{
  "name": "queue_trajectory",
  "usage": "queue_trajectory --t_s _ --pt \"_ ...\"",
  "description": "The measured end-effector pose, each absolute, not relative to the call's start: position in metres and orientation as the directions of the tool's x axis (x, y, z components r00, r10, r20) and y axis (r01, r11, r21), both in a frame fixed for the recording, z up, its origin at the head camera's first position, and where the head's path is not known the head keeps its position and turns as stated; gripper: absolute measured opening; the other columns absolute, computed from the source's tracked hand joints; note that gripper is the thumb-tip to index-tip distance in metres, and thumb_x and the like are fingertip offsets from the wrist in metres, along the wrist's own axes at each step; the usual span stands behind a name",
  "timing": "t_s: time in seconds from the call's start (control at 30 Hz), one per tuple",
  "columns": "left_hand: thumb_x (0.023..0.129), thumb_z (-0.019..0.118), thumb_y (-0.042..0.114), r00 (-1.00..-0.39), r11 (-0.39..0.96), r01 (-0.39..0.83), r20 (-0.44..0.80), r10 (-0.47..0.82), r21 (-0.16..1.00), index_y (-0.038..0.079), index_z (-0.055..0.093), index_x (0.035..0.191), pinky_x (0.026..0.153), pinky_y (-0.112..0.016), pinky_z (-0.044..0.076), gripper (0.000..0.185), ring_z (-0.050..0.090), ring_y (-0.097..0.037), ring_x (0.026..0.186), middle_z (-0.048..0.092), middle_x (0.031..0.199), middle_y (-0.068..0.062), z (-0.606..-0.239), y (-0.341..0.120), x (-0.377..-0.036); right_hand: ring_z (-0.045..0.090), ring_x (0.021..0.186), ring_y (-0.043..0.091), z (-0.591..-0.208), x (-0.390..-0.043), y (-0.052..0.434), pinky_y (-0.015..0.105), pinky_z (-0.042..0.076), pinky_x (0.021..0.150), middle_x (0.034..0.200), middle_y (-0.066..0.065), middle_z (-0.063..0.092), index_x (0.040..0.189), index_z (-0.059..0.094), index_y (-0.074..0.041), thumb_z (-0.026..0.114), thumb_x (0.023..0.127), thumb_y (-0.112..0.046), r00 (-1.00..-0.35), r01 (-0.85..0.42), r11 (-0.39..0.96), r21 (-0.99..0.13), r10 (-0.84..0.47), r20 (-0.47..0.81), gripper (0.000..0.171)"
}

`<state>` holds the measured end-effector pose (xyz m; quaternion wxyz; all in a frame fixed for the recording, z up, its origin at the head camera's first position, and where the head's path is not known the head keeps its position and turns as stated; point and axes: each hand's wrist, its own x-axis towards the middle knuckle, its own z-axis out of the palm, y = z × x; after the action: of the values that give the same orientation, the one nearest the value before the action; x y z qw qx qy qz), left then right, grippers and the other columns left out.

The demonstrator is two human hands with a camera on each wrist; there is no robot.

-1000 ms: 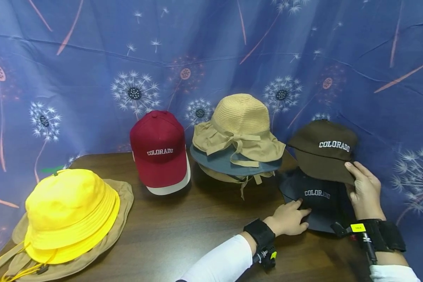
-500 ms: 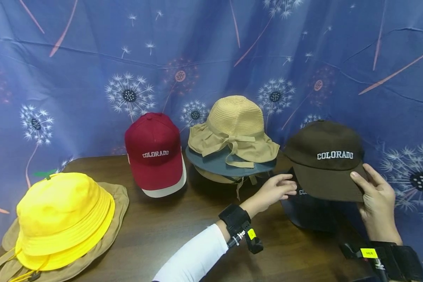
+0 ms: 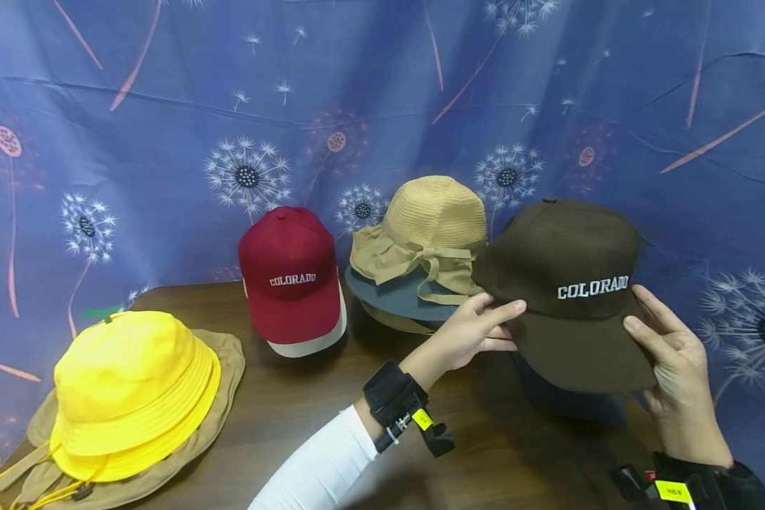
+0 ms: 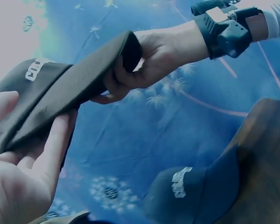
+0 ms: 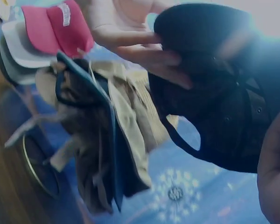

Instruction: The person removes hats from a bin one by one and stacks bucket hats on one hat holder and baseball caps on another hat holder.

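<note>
A brown baseball cap [image 3: 567, 262] with white COLORADO lettering is held up between both hands. My right hand [image 3: 682, 368] grips the brim's right edge. At the cap's left side, my left hand [image 3: 452, 333] pinches it, thumb on top and fingers beneath. The right wrist view shows the cap's dark underside and back-strap opening [image 5: 189, 130]. Below it on the table sits a dark blue baseball cap [image 4: 193, 191], mostly hidden by the brown one in the head view.
A red cap [image 3: 290, 276] stands left of a hat stack topped by a straw sun hat [image 3: 436, 212] with a bow. Yellow bucket hats [image 3: 134, 389] lie on a tan brim [image 3: 229, 361] at the table's left. A blue curtain [image 3: 357, 71] hangs behind the wooden table [image 3: 293, 404].
The brown cap has risen off the dark blue cap and come nearer. My left hand left the dark blue cap, moved up and left, and took hold of the brown cap's left side.
</note>
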<state>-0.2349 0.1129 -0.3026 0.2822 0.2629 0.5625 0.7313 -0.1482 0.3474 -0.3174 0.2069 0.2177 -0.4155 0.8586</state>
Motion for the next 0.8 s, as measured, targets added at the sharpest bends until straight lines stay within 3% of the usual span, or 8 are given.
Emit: queue_trajectory --t_s 0.33,0.47,0.6,0.7,0.77,0.8 --pt "0.098 0.052 0.011 -0.742 -0.232 0.066 0.203 0.639 0.970 -0.003 0.055 0.124 0.086 -0.043 0.059 0.029 0.071 -0.036 0.097 0.059 0.122 -0.035 -0.309 0.063 -0.229 0.070 0.102 0.024 -0.311 -0.172 0.310 0.031 0.060 0.071 0.136 0.012 0.058 0.148 0.029 0.003 0.023 0.095 0.018 -0.781 -0.445 -0.625 -0.641 -0.080 0.619 0.055" --pt "0.097 0.054 0.009 -0.757 -0.263 0.126 0.265 0.598 0.956 -0.008 0.057 0.119 0.084 -0.043 0.059 0.028 0.073 -0.019 0.088 0.058 0.118 -0.039 -0.312 0.046 -0.226 0.069 0.105 0.022 -0.308 -0.181 0.297 0.030 0.060 0.073 0.134 0.011 0.058 0.150 0.023 0.001 0.022 0.095 0.017 -0.761 -0.429 -0.619 -0.658 -0.145 0.632 0.057" --pt "0.096 0.058 0.013 -0.763 -0.324 0.234 0.380 0.524 0.917 -0.015 0.057 0.115 0.083 -0.045 0.059 0.034 0.070 -0.009 0.089 0.056 0.115 -0.042 -0.311 0.028 -0.221 0.070 0.102 0.022 -0.302 -0.189 0.279 0.030 0.061 0.074 0.133 0.011 0.058 0.152 0.018 -0.004 0.019 0.098 0.012 -0.750 -0.373 -0.666 -0.646 -0.193 0.632 0.057" --pt "0.094 0.061 0.017 -0.774 -0.345 0.361 0.485 0.408 0.866 -0.018 0.060 0.102 0.079 -0.043 0.060 0.036 0.069 -0.006 0.084 0.063 0.097 -0.039 -0.309 0.019 -0.216 0.068 0.105 0.022 -0.297 -0.196 0.264 0.029 0.060 0.081 0.131 0.012 0.059 0.153 0.016 -0.009 0.016 0.100 0.004 -0.741 -0.295 -0.738 -0.607 -0.224 0.633 0.054" --pt "0.094 0.062 0.017 -0.778 -0.331 0.455 0.550 0.304 0.827 -0.016 0.062 0.096 0.076 -0.037 0.061 0.033 0.062 -0.003 0.066 0.062 0.077 -0.032 -0.307 0.014 -0.212 0.065 0.113 0.022 -0.295 -0.201 0.253 0.030 0.057 0.089 0.135 0.014 0.056 0.153 0.017 -0.009 0.014 0.101 0.000 -0.723 -0.251 -0.780 -0.573 -0.242 0.647 0.053" --pt "0.093 0.062 0.017 -0.776 -0.311 0.508 0.584 0.241 0.803 -0.015 0.062 0.086 0.068 -0.030 0.061 0.033 0.054 -0.001 0.056 0.057 0.064 -0.024 -0.306 0.012 -0.211 0.063 0.116 0.022 -0.294 -0.204 0.247 0.030 0.056 0.092 0.136 0.014 0.055 0.153 0.018 -0.008 0.013 0.102 -0.001 -0.718 -0.252 -0.782 -0.571 -0.245 0.651 0.052"
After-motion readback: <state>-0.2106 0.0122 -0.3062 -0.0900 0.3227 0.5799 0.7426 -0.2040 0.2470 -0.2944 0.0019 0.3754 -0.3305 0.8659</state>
